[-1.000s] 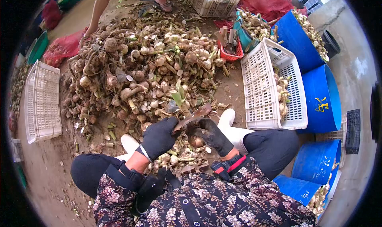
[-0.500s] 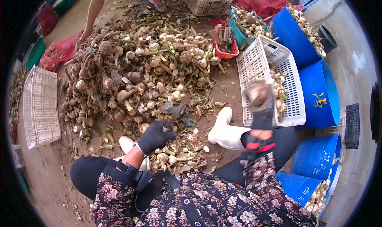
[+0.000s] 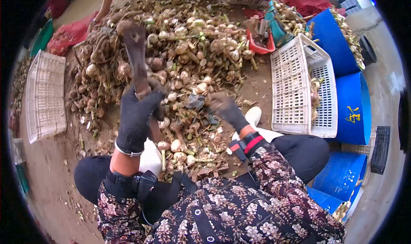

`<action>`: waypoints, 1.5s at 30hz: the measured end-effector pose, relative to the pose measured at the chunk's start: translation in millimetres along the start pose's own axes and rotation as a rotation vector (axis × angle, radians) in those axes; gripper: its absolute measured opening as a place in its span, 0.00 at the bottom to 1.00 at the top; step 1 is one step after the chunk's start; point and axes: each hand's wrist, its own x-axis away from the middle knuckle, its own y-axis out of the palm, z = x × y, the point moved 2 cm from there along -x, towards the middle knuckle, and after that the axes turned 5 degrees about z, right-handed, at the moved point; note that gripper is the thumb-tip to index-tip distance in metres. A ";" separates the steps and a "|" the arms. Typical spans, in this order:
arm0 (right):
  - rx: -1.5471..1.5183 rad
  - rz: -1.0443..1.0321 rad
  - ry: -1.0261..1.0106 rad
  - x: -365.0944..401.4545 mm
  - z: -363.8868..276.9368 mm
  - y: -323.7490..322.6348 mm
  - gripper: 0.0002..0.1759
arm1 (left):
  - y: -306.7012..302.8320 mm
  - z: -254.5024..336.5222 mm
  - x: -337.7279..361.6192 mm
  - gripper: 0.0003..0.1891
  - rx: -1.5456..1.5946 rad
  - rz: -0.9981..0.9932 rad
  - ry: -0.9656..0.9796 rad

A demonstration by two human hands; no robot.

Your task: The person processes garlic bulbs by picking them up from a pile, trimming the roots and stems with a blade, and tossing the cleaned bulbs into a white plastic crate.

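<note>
My left hand (image 3: 139, 115), in a black glove, is closed round a knife (image 3: 136, 53) with a broad, dirt-stained blade pointing up and away from me. Its blade stands over a large heap of garlic bulbs (image 3: 184, 47) with stems and roots on. My right hand (image 3: 227, 109), also gloved, hovers at the heap's near right side; its fingers are smeared by motion, so I cannot make out whether they hold anything. Between my white boots lie cut stems and several loose bulbs (image 3: 176, 145).
To the right stands a white crate (image 3: 291, 90) with garlic in it, beside several blue tubs (image 3: 353, 107). A red basket (image 3: 262, 45) with wooden-handled tools sits behind the heap. Another white crate (image 3: 46, 96) stands at left. Someone's arm (image 3: 107, 4) reaches in at the far side.
My right hand has moved left from the white crate to the heap. My left hand has risen a little and moved left, and the knife now points up over the garlic.
</note>
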 end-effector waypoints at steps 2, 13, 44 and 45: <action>0.321 -0.237 -0.044 24.8 -30.8 51.9 0.21 | -11.8 0.5 -0.7 0.10 0.024 0.039 -0.023; 0.347 -0.465 -0.662 98.3 -57.6 185.8 0.25 | -40.0 12.1 23.0 0.13 0.175 0.210 -0.057; 1.258 -0.481 -0.510 5.2 71.7 -11.0 0.24 | -65.8 15.5 58.1 0.15 0.059 0.244 0.060; 1.270 -0.473 -0.506 4.5 55.8 -7.7 0.24 | -65.5 14.8 57.1 0.15 0.067 0.235 0.067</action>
